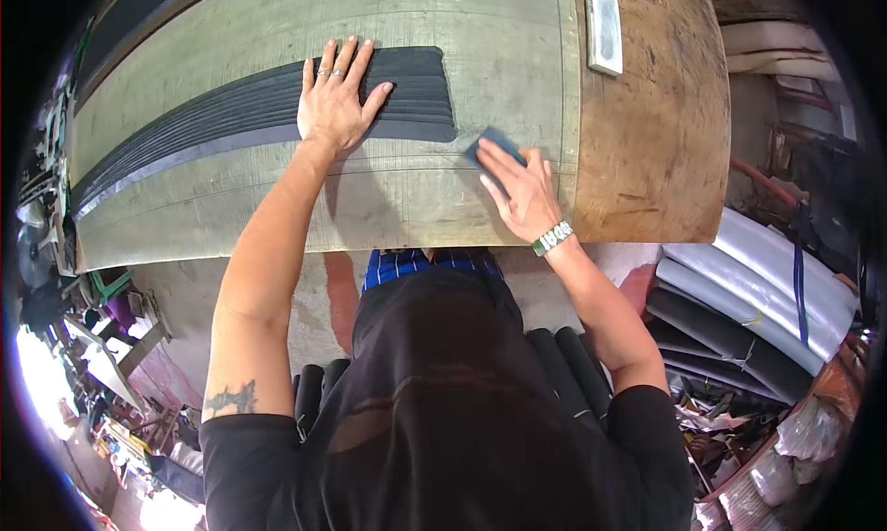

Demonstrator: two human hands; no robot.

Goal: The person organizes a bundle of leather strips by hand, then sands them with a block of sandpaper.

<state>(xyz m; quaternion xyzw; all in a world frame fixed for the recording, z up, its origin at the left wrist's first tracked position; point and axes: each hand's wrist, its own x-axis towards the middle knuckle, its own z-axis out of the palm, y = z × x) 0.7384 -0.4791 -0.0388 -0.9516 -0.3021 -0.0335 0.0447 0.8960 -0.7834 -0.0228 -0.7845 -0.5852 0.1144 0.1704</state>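
Long black strips point(240, 106) lie side by side in a fanned stack on the green-grey table top, their right ends lined up. My left hand point(338, 95) rests flat on the strips near that end, fingers spread, with rings on it. To the right of the strip ends, my right hand point(519, 182) holds a small dark blue flat piece point(490, 150) against the table, its fingers on top. A watch is on the right wrist. The underside of the blue piece is hidden.
A white-framed block with a grey face point(605, 32) lies on the table's brown wooden right part point(651, 134). Silver and black rolls point(776, 272) are stacked on the floor at the right. Mixed items crowd the far left point(120, 337).
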